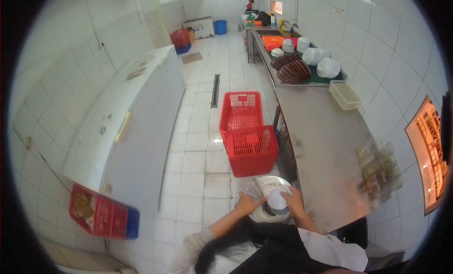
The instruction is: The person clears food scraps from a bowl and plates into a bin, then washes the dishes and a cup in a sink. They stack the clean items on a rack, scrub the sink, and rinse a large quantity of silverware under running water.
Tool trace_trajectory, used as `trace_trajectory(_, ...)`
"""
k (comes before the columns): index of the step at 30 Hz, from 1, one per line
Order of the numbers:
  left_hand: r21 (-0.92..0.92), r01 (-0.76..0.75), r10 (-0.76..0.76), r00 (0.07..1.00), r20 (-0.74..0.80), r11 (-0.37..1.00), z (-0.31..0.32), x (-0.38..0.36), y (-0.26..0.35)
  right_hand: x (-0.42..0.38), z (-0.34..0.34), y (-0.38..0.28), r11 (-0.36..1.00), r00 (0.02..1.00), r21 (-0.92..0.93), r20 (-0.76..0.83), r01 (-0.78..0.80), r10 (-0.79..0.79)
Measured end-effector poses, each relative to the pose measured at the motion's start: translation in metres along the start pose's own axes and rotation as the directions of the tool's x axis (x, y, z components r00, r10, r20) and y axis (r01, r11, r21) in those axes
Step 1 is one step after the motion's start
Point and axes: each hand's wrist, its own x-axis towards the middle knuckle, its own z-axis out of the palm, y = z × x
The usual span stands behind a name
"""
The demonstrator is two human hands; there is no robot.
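In front of my body a white plate (pixel 275 180) is held up, with a small white bowl (pixel 277 201) resting on it. Dark scraps show under the bowl. My left hand (pixel 247 204) grips the plate's left edge, right beside several pieces of silver cutlery (pixel 255 189). My right hand (pixel 294 202) is closed round the right side, its thumb on the bowl's rim; how far its fingers reach under the plate is hidden. Just beyond the plate stand two red plastic crates (pixel 253 164).
A steel counter (pixel 323 132) runs along my right, carrying several glasses (pixel 379 169), a clear plastic tub (pixel 345 95), brown plates (pixel 293 71) and white bowls (pixel 328 67). To my left stand a white chest freezer (pixel 146 128) and a red crate (pixel 100 212) with food waste.
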Motion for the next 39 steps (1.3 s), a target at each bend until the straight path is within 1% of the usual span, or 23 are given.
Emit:
trace_trajectory(1, 0.011, -0.012, 0.012, 1.000, -0.012, 1.000, -0.006, 0.012, -0.014, 0.004, 0.005, -0.025, 1.000, 1.000, 0.010, -0.008, 0.016, -0.016)
trace_trajectory(3, 0.119, -0.241, 0.256, 0.958, -0.132, 0.963, -0.016, 0.033, -0.052, 0.028, 0.024, -0.077, 0.996, 0.994, 0.083, 0.102, 0.037, -0.046)
trace_trajectory(4, 0.279, -0.216, 0.270, 0.948, -0.171, 0.936, -0.027, 0.035, -0.061, 0.053, 0.044, -0.075, 0.991, 0.991, 0.108, 0.102, 0.075, -0.086)
trace_trajectory(6, 0.125, -0.092, 0.125, 0.950, -0.285, 0.988, -0.068, 0.044, -0.053, 0.082, 0.083, -0.061, 0.993, 0.985, 0.007, 0.120, 0.122, -0.122)
trace_trajectory(7, 0.135, -0.064, 0.102, 0.949, -0.299, 0.989, -0.091, 0.048, -0.057, 0.093, 0.099, -0.079, 0.997, 0.987, 0.058, 0.150, 0.056, -0.064)
trace_trajectory(9, 0.005, 0.206, -0.206, 0.978, 0.017, 0.979, -0.133, 0.052, -0.064, 0.112, 0.123, -0.129, 0.987, 0.971, -0.040, 0.188, 0.157, -0.147)
trace_trajectory(10, -0.007, 0.239, -0.239, 0.971, 0.008, 0.971, -0.139, 0.054, -0.082, 0.121, 0.133, -0.154, 0.953, 0.951, -0.148, 0.209, 0.263, -0.230)
trace_trajectory(11, -0.083, 0.220, -0.231, 0.961, -0.154, 0.972, -0.143, 0.062, -0.108, 0.130, 0.143, -0.183, 0.972, 0.931, 0.008, 0.286, 0.233, -0.225)
trace_trajectory(12, -0.149, 0.185, -0.223, 0.924, -0.310, 0.971, -0.149, 0.066, -0.126, 0.143, 0.164, -0.193, 0.973, 0.924, 0.012, 0.311, 0.232, -0.224)
trace_trajectory(13, -0.015, 0.218, -0.210, 0.916, -0.343, 0.976, -0.173, 0.063, -0.120, 0.154, 0.188, -0.196, 0.962, 0.912, -0.017, 0.324, 0.271, -0.251)
trace_trajectory(16, -0.117, 0.250, -0.275, 0.843, -0.463, 0.961, -0.224, 0.053, -0.115, 0.177, 0.246, -0.221, 0.965, 0.888, -0.060, 0.410, 0.256, -0.210)
trace_trajectory(17, -0.137, 0.263, -0.297, 0.845, -0.445, 0.955, -0.235, 0.051, -0.120, 0.185, 0.262, -0.228, 0.961, 0.850, -0.032, 0.476, 0.276, -0.228)
trace_trajectory(19, -0.377, 0.230, -0.385, 0.826, -0.413, 0.897, -0.262, 0.056, -0.134, 0.198, 0.287, -0.246, 0.956, 0.808, -0.019, 0.539, 0.292, -0.236)
trace_trajectory(22, -0.295, 0.242, -0.365, 0.789, -0.495, 0.924, -0.297, 0.067, -0.147, 0.205, 0.313, -0.272, 0.978, 0.835, 0.036, 0.513, 0.208, -0.196)
trace_trajectory(23, -0.285, 0.285, -0.389, 0.807, -0.444, 0.915, -0.306, 0.074, -0.159, 0.206, 0.316, -0.285, 0.982, 0.845, 0.044, 0.502, 0.185, -0.182)
trace_trajectory(27, -0.285, 0.194, -0.287, 0.897, -0.336, 0.939, -0.339, 0.119, -0.188, 0.230, 0.314, -0.327, 0.998, 0.893, -0.020, 0.447, 0.059, -0.044)
trace_trajectory(30, -0.360, 0.078, -0.172, 0.956, -0.236, 0.930, -0.359, 0.166, -0.199, 0.265, 0.324, -0.301, 0.998, 0.903, 0.034, 0.425, 0.053, -0.063)
trace_trajectory(31, -0.282, 0.040, -0.108, 0.967, -0.230, 0.958, -0.364, 0.179, -0.202, 0.272, 0.327, -0.299, 0.998, 0.918, 0.019, 0.392, 0.057, -0.060)
trace_trajectory(33, -0.227, -0.005, -0.038, 0.982, -0.185, 0.974, -0.368, 0.202, -0.208, 0.275, 0.328, -0.290, 0.962, 0.968, -0.161, 0.158, 0.222, -0.197)
trace_trajectory(34, -0.229, -0.039, 0.004, 0.988, -0.152, 0.973, -0.373, 0.216, -0.209, 0.277, 0.327, -0.290, 0.963, 0.975, -0.184, 0.138, 0.196, -0.172)
trace_trajectory(36, -0.233, -0.073, 0.053, 0.994, -0.090, 0.970, -0.372, 0.238, -0.210, 0.281, 0.322, -0.290, 0.951, 0.984, 0.278, 0.149, -0.139, 0.101)
trace_trajectory(38, -0.307, -0.109, 0.119, 0.993, 0.017, 0.946, -0.374, 0.268, -0.225, 0.287, 0.326, -0.274, 0.948, 0.985, 0.272, 0.100, -0.163, 0.141)
trace_trajectory(39, -0.214, -0.174, 0.179, 0.984, 0.001, 0.961, -0.376, 0.279, -0.228, 0.294, 0.329, -0.269, 0.947, 0.984, 0.269, 0.076, -0.176, 0.161)
